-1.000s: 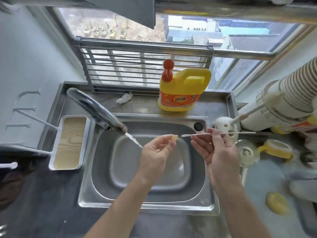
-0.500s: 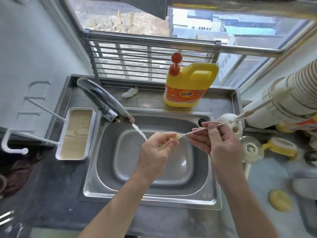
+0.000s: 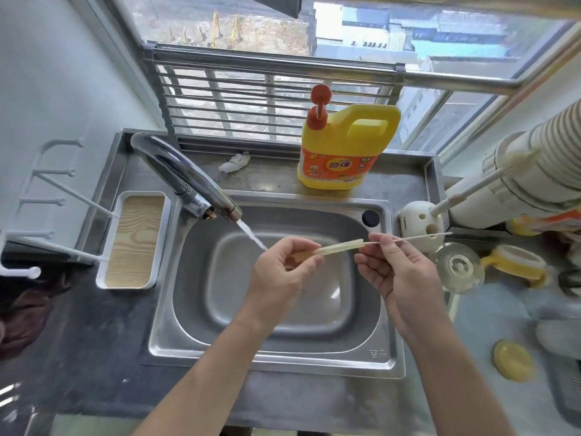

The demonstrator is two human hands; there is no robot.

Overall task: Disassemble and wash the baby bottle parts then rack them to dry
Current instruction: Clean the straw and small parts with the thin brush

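Observation:
Over the steel sink (image 3: 270,350), my left hand (image 3: 283,272) pinches a pale yellow bottle straw (image 3: 333,248) at its left end. My right hand (image 3: 396,269) grips a thin wire straw brush (image 3: 415,238) whose tip sits inside the straw's right end. Water runs from the chrome tap (image 3: 185,180) and lands just left of my left hand. A clear bottle part (image 3: 459,267), a yellow handled collar (image 3: 515,265) and a yellow cap (image 3: 512,363) lie on the counter to the right. The white drying rack (image 3: 41,243) with pegs stands at the left.
A yellow detergent jug (image 3: 342,149) with an orange pump stands behind the sink. A white brush holder (image 3: 419,221) sits at the sink's right corner. A wood-lined tray (image 3: 132,240) lies left of the tap. White stacked containers (image 3: 540,180) fill the right.
The straw, mostly hidden in my left hand before, now shows drawn out to the right. The brush has gone from just outside the straw into its end.

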